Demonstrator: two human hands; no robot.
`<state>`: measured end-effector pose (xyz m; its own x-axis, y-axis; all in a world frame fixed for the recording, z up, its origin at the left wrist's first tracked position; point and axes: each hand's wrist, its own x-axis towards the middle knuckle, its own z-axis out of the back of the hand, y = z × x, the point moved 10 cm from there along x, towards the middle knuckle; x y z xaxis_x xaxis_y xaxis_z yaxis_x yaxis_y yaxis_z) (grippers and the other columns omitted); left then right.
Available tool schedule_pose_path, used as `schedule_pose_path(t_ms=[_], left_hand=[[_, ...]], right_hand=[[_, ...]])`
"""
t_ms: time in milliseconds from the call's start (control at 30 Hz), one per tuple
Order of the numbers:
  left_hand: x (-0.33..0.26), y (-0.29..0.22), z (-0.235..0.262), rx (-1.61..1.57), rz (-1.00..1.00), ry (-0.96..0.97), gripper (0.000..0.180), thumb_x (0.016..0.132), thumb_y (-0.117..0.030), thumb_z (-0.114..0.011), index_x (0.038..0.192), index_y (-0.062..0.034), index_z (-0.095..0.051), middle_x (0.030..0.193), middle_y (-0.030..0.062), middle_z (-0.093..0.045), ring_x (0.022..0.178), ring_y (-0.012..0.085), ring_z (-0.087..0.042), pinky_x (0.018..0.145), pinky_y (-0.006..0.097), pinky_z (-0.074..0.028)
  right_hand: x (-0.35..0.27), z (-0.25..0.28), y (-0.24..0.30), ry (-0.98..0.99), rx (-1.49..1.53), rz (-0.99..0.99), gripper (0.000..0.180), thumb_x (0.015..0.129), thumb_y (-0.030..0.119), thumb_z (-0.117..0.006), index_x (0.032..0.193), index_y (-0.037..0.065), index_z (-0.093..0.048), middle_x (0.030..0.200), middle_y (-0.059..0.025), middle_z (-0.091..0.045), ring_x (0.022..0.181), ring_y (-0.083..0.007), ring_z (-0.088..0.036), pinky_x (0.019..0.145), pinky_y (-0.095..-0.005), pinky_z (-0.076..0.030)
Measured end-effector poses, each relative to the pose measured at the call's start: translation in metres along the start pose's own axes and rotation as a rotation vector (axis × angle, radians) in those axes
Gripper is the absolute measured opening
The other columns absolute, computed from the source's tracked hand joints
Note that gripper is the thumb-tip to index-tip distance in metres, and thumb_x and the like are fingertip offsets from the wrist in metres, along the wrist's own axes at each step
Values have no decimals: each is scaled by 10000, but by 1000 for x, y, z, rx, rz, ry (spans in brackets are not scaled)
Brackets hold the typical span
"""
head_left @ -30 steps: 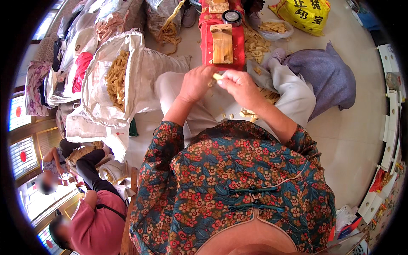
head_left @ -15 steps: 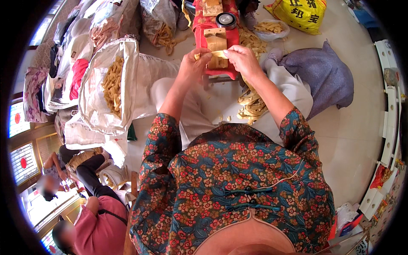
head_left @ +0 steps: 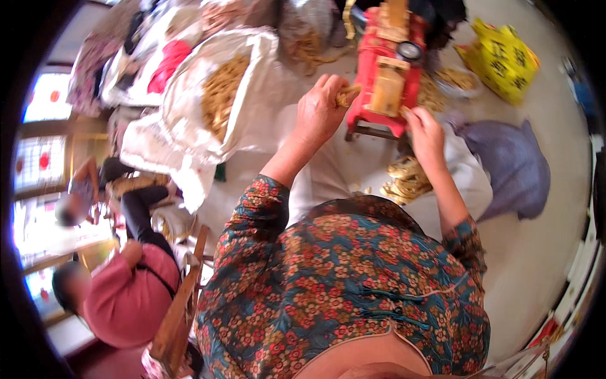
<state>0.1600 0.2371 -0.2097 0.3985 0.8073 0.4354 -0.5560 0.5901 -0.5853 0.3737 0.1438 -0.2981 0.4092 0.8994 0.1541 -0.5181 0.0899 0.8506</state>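
Note:
My left hand [head_left: 320,108] is closed round a small tan bundle [head_left: 348,96] that looks like folded strip, left of the red-covered bench [head_left: 365,106]. A wooden block [head_left: 387,88] lies on that bench. My right hand [head_left: 427,136] is closed in a pinch at the bench's near right corner. A bit of tan strip [head_left: 404,112] shows at its fingertips; motion blur softens it. Below that hand, a heap of long tan strips [head_left: 407,180] lies by my right leg.
At the left stands a white woven sack [head_left: 257,82] of tan pieces [head_left: 221,98]. On the bench lies a round dark-rimmed object [head_left: 409,50]. A yellow bag [head_left: 505,60] and a grey-blue cloth [head_left: 511,164] are at the right. Two people sit at the left, one in pink [head_left: 129,297].
My hands have moved apart; before, they met over the wooden block with a strip between them. The left is now off the bench toward the sack. The whole view has shifted.

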Motion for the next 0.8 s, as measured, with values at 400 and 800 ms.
schedule_pose_path(t_ms=[400,800], left_hand=[[-15,34,118,49,83,-212,278,797,-229,-698,1019,-80,-622,928,99,-629,947,221,-576,850,362,-432],[-136,13,-116,-1801,1184,395,202,964,-205,-462,968,-14,-528,704,9,-527,680,125,-539,575,242,-466]], right_hand=[[-64,8,119,-44,167,480,139,847,52,-626,978,7,-611,929,-135,-639,877,-236,-628,799,-309,-484],[-108,-69,103,387,589,147,106,866,75,-601,945,7,-622,824,-143,-637,783,-275,-639,694,-324,-490]])
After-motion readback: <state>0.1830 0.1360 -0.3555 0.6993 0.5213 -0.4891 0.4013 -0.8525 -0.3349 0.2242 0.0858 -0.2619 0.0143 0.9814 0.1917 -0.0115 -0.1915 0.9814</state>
